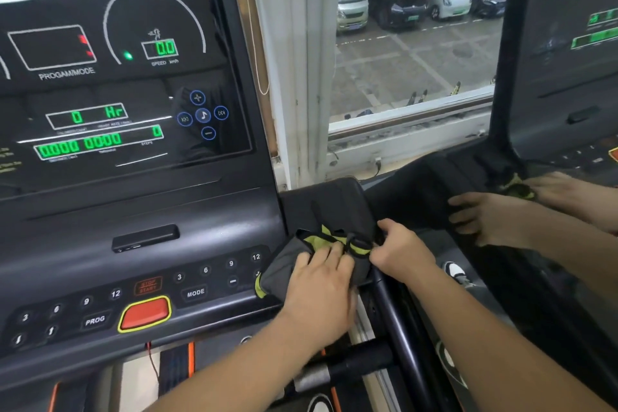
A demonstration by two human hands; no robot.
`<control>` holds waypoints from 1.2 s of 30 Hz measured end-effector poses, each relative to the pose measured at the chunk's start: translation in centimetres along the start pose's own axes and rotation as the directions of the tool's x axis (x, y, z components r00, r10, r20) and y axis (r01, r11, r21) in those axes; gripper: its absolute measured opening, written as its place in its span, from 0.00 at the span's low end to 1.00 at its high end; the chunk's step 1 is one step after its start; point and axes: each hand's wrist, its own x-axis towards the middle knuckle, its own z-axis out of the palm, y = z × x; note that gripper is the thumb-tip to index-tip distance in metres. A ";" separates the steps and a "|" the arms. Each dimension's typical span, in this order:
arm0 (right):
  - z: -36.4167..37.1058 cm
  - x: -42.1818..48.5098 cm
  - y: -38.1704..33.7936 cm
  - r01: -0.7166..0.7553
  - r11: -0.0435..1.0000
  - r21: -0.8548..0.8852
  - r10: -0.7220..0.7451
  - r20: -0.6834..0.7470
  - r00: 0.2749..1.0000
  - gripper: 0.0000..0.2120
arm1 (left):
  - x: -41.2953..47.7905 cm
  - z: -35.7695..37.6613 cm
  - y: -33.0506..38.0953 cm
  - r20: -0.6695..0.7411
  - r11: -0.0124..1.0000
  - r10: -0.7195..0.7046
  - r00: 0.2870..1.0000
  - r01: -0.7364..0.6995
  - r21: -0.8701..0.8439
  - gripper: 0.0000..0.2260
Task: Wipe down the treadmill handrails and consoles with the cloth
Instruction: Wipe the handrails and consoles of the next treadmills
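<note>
A grey cloth (284, 264) with yellow-green trim lies bunched on the right end of the black treadmill console (133, 204), over the corner by the number keys. My left hand (321, 281) presses down on the cloth, fingers curled into its folds. My right hand (401, 251) pinches the cloth's right edge, just above the black handrail (394, 318) that runs down toward me. The console display is lit with green digits.
A red stop button (145, 313) sits low on the console. To the right stands a second treadmill (565, 43), where another person's two hands (485, 217) hold a similar cloth (518, 189). A window (411, 43) lies between the machines.
</note>
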 end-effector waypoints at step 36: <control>0.7 1.8 1.2 0.035 0.998 0.047 -0.035 0.007 0.999 0.35 | 3.7 -1.9 -1.6 -0.115 0.970 -0.235 0.965 0.224 -0.098 0.16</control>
